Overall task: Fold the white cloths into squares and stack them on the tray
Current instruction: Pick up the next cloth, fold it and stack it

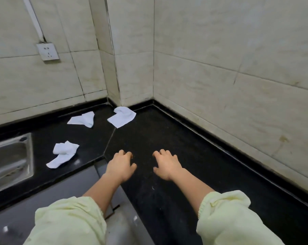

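Black stone counter (167, 138) runs into a corner of pale tiled walls (238, 50), and a seam crosses it on a slant. Two hands lie on it palm down, side by side with a gap between them. The left hand (121, 166) has its fingers loosely bent, tips on the stone, and grips nothing. The right hand (165, 164) lies the same way and also holds nothing. Two pale green sleeves, left (68, 221) and right (227, 218), are pushed up the forearms. Taking the gap between the hands as the dial's centre and 12 as straight away from the person, three white cloths lie crumpled on the counter, all apart from the hands and from each other. One cloth (63, 154) is at 9 o'clock. A second cloth (82, 119) is at 10 o'clock, near the back wall. The third cloth (122, 117) is at 11 o'clock, close to the corner and lying over the seam. One steel sink (10, 161) sits farther out at 9 o'clock, beyond the nearest cloth. One wall socket (47, 51) hangs high at 10 o'clock.
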The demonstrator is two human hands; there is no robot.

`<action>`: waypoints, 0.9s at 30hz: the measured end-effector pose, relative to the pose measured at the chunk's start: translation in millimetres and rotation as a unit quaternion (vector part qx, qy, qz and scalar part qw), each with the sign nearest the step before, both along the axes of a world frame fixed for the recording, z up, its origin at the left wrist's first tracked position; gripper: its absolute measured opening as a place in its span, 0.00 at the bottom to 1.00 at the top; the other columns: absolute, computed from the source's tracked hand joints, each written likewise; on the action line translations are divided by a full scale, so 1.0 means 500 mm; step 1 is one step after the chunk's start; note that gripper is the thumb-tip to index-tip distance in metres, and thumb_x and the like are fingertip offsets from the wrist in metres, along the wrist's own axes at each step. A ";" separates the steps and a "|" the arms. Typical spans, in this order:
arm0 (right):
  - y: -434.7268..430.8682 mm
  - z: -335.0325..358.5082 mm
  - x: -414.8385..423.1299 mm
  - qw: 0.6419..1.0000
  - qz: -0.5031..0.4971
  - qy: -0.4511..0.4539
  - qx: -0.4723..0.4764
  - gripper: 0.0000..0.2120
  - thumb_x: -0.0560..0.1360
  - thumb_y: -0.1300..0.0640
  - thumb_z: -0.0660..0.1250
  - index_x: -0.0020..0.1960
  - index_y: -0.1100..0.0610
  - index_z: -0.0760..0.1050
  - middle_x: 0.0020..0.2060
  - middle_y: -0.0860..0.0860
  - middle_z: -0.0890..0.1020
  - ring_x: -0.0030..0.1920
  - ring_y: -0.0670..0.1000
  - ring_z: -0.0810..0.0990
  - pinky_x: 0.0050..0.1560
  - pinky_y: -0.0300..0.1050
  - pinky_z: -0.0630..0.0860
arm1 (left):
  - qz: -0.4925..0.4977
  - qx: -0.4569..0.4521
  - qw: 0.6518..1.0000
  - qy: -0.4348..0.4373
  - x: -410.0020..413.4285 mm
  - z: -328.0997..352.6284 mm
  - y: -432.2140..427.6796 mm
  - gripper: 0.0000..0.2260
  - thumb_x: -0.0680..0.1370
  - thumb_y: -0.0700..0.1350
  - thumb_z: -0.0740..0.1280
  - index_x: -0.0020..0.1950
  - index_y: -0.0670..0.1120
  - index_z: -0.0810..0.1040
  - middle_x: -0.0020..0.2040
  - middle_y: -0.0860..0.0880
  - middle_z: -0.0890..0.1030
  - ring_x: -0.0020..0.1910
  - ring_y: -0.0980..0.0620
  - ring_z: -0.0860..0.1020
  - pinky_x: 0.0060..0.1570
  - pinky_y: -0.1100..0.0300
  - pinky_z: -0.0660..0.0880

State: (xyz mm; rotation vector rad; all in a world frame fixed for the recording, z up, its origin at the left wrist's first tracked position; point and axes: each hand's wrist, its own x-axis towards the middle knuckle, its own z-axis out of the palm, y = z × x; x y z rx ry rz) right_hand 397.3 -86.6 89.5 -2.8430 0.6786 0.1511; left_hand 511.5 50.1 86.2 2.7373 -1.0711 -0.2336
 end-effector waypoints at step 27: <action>-0.164 -0.194 0.829 0.991 -0.088 0.054 0.086 0.22 0.78 0.53 0.61 0.70 0.55 0.63 0.66 0.54 0.69 0.67 0.56 0.66 0.67 0.55 0.64 | -0.015 -0.065 0.994 0.091 0.860 -0.218 -0.202 0.13 0.79 0.46 0.62 0.63 0.47 0.73 0.61 0.48 0.72 0.60 0.50 0.71 0.54 0.54 0.75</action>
